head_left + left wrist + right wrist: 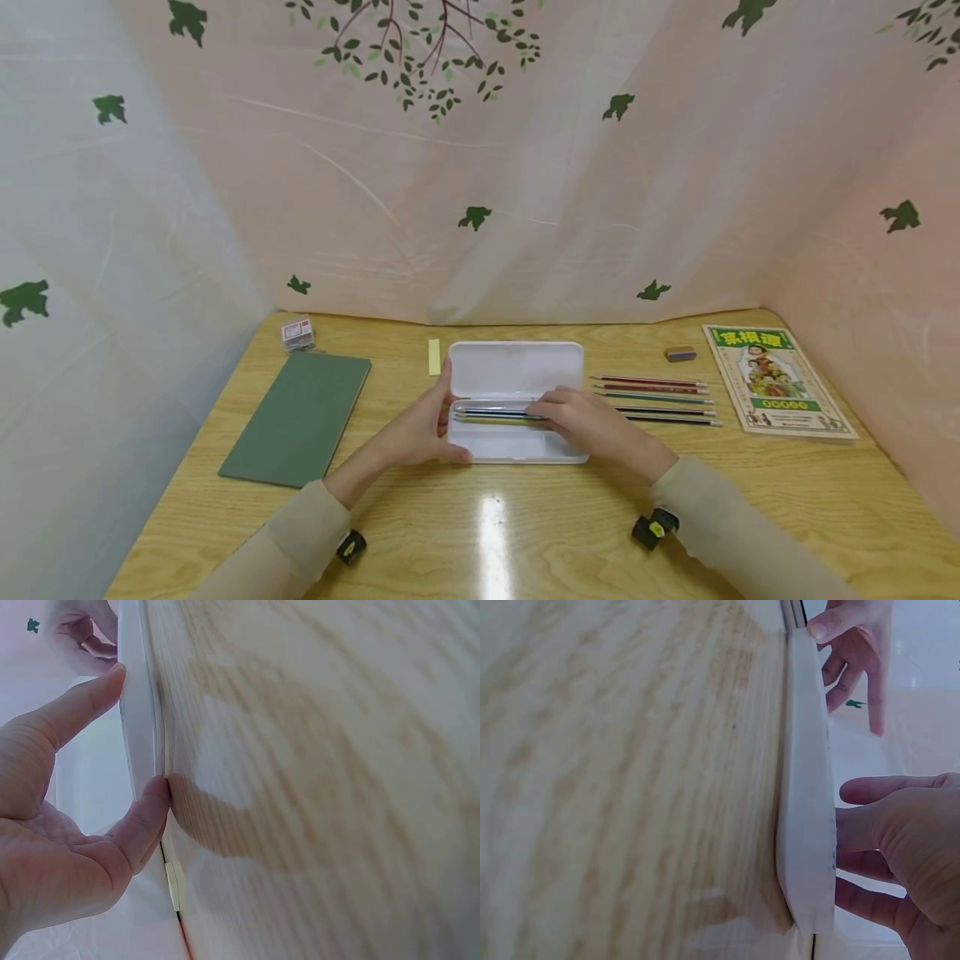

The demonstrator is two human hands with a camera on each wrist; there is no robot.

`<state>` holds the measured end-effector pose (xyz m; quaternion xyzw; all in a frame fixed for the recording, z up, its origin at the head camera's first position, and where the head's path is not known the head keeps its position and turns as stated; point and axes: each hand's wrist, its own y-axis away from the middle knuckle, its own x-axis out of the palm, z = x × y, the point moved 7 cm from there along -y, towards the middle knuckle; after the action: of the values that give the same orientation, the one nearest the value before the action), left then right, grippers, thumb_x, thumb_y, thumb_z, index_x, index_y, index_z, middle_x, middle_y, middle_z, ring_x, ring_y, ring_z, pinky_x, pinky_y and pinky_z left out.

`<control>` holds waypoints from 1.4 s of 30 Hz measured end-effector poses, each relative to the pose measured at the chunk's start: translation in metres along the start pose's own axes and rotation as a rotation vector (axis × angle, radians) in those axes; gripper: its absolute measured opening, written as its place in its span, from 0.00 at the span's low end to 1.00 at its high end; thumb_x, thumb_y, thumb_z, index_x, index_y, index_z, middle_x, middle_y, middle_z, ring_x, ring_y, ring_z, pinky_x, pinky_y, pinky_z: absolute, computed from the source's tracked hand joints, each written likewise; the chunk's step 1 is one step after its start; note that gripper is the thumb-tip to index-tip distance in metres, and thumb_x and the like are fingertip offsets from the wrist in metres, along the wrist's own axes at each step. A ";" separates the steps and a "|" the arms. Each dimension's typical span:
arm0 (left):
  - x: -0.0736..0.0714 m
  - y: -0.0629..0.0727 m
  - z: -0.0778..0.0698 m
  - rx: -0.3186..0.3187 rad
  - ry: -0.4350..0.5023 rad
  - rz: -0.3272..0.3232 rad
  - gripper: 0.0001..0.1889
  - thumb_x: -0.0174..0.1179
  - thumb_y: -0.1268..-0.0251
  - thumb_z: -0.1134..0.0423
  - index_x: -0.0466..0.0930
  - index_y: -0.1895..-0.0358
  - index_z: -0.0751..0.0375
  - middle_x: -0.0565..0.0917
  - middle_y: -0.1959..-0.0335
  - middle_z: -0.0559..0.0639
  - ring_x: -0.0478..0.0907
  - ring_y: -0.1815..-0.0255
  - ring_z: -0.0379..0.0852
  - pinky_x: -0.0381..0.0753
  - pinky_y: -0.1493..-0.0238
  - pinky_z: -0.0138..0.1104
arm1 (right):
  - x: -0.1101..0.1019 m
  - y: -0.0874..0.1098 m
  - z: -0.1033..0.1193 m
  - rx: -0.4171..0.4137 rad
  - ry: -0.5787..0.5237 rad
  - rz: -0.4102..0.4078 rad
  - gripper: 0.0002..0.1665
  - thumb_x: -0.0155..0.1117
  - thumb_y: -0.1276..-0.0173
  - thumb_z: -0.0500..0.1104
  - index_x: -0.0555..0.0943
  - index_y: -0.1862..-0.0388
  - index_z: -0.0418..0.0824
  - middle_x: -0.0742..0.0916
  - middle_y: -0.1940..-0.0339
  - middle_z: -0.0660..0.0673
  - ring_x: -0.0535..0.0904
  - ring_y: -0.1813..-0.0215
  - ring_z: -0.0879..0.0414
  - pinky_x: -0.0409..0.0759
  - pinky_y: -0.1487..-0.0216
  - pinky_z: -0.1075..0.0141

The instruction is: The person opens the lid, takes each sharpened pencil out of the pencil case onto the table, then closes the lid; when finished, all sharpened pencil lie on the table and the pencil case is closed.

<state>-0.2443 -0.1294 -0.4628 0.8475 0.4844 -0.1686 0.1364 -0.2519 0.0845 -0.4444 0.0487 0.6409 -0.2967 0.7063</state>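
Observation:
An open white pencil case [517, 450] lies on the table, its lid [516, 369] folded back away from me. In the head view my left hand [420, 421] grips the case's left end, thumb at the front corner and fingers toward the hinge. Several pencils [491, 417], dark and yellow, lie lengthwise in the case's base. My right hand [588, 421] reaches into the base from the right, with bent fingers over the pencils' right ends. In the right wrist view, the white side wall [808, 787] hides the fingertips of that right hand [915, 847].
Right of the case, several more pencils [656, 399] lie in a row. Beyond them are an eraser [680, 354] and a booklet [776, 383]. At left lie a green notebook [296, 421] and a small clear box [297, 333]. A yellow strip [434, 357] lies behind my left hand.

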 end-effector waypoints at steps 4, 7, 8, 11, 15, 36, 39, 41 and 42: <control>0.000 0.000 0.000 0.002 -0.010 0.001 0.75 0.80 0.53 0.71 0.19 0.19 0.54 0.72 0.43 0.65 0.80 0.48 0.54 0.80 0.42 0.46 | -0.002 0.000 0.001 0.007 -0.029 -0.016 0.16 0.74 0.38 0.32 0.88 0.51 0.41 0.88 0.58 0.47 0.84 0.55 0.54 0.85 0.54 0.61; 0.000 0.000 -0.001 0.007 -0.007 0.004 0.75 0.80 0.53 0.71 0.19 0.19 0.54 0.72 0.43 0.65 0.80 0.48 0.55 0.80 0.41 0.46 | -0.003 -0.001 0.001 0.025 -0.056 0.004 0.12 0.73 0.36 0.33 0.90 0.54 0.42 0.89 0.59 0.48 0.84 0.57 0.55 0.84 0.55 0.62; 0.000 0.000 -0.002 0.007 -0.007 0.005 0.75 0.80 0.53 0.72 0.19 0.20 0.54 0.72 0.43 0.65 0.79 0.47 0.55 0.80 0.41 0.46 | -0.002 -0.001 0.000 0.035 -0.059 0.017 0.11 0.72 0.35 0.33 0.90 0.55 0.42 0.89 0.60 0.49 0.85 0.57 0.56 0.85 0.54 0.62; 0.001 -0.001 -0.002 0.001 -0.002 0.006 0.75 0.80 0.53 0.72 0.19 0.20 0.54 0.71 0.43 0.65 0.80 0.48 0.54 0.80 0.42 0.45 | -0.001 -0.003 -0.002 0.080 -0.074 0.064 0.09 0.71 0.33 0.34 0.90 0.56 0.42 0.90 0.59 0.49 0.85 0.56 0.56 0.85 0.53 0.62; 0.001 -0.001 -0.001 -0.005 0.007 0.009 0.75 0.80 0.53 0.72 0.18 0.20 0.54 0.71 0.43 0.65 0.80 0.48 0.54 0.81 0.43 0.45 | 0.002 -0.005 -0.005 0.125 -0.083 0.109 0.09 0.71 0.32 0.35 0.90 0.55 0.42 0.90 0.58 0.49 0.86 0.55 0.56 0.85 0.52 0.61; -0.001 0.000 -0.001 -0.014 -0.066 -0.014 0.75 0.81 0.53 0.69 0.18 0.20 0.55 0.72 0.44 0.63 0.79 0.53 0.51 0.81 0.46 0.42 | 0.001 -0.006 -0.004 0.086 -0.052 0.053 0.10 0.73 0.36 0.34 0.90 0.56 0.42 0.90 0.60 0.49 0.86 0.57 0.56 0.85 0.56 0.60; -0.001 0.000 -0.001 -0.016 -0.070 -0.015 0.76 0.81 0.53 0.69 0.18 0.20 0.56 0.72 0.44 0.63 0.79 0.53 0.50 0.81 0.45 0.42 | 0.001 -0.006 -0.004 0.062 -0.034 0.038 0.10 0.74 0.37 0.33 0.90 0.57 0.42 0.90 0.61 0.50 0.86 0.58 0.56 0.85 0.58 0.61; -0.001 0.001 -0.002 -0.013 -0.066 -0.014 0.76 0.81 0.53 0.69 0.18 0.20 0.56 0.72 0.44 0.63 0.79 0.52 0.51 0.81 0.45 0.42 | 0.002 -0.007 -0.004 0.054 -0.030 0.030 0.10 0.74 0.37 0.33 0.90 0.57 0.42 0.90 0.61 0.50 0.86 0.59 0.56 0.85 0.59 0.61; -0.001 0.001 -0.002 -0.012 -0.066 -0.014 0.76 0.81 0.53 0.69 0.18 0.20 0.56 0.72 0.44 0.63 0.79 0.52 0.51 0.81 0.44 0.43 | 0.002 -0.007 -0.003 0.052 -0.027 0.028 0.10 0.74 0.37 0.33 0.90 0.57 0.42 0.90 0.61 0.50 0.86 0.59 0.56 0.85 0.59 0.61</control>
<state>-0.2438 -0.1295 -0.4610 0.8374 0.4864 -0.1945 0.1561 -0.2581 0.0798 -0.4449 0.0721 0.6224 -0.3040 0.7176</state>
